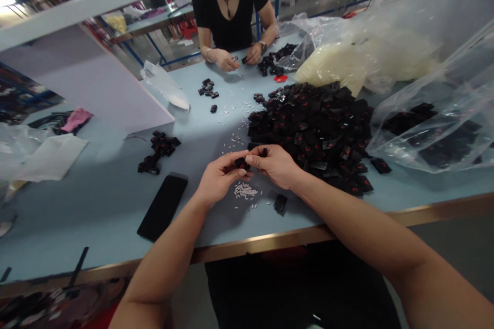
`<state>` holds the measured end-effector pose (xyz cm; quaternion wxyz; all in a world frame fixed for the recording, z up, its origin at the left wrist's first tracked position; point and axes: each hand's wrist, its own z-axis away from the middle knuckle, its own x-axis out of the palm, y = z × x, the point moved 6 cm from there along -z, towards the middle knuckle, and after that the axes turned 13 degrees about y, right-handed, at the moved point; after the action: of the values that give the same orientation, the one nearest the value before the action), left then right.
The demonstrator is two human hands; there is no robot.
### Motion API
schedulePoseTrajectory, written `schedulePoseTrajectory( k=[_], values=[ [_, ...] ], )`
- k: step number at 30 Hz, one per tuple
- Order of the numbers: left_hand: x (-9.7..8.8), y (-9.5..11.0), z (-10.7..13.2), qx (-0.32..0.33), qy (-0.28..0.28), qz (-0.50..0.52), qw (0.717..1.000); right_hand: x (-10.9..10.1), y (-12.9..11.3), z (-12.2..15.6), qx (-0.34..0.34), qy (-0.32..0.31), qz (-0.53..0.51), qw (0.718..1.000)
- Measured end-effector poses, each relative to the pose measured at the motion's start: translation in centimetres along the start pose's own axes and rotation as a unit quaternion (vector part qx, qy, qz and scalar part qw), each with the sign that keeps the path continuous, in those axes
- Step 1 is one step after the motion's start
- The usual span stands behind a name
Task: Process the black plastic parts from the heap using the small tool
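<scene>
Small black plastic piece (242, 164) pinched between left hand (221, 176) and right hand (275, 166), fingers close together

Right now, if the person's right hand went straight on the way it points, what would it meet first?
The right hand would probably meet the small black piece in the left hand; depth is unclear.

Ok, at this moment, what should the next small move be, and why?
Probably finish with the black piece before taking another: the left hand and right hand are both on it, with white pins just below them and the black heap beside them.
</scene>
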<state>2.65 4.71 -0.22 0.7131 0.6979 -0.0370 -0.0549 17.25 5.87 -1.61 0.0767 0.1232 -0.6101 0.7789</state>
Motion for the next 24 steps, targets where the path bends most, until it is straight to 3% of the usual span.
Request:
schedulePoseTrajectory(
  k=[13, 24],
  values=[
    [0.29, -0.38, 0.15, -0.023, -0.004, 0.081, 0.996, 0.48, 0.59, 0.25, 0.018, -0.001, -0.06, 0.998],
    [0.57, 0.06, 0.28, -0.019, -0.011, 0.08, 0.997, 0.52, 0.57, 0.27, 0.018, -0.001, -0.071, 0.997]
  ],
)
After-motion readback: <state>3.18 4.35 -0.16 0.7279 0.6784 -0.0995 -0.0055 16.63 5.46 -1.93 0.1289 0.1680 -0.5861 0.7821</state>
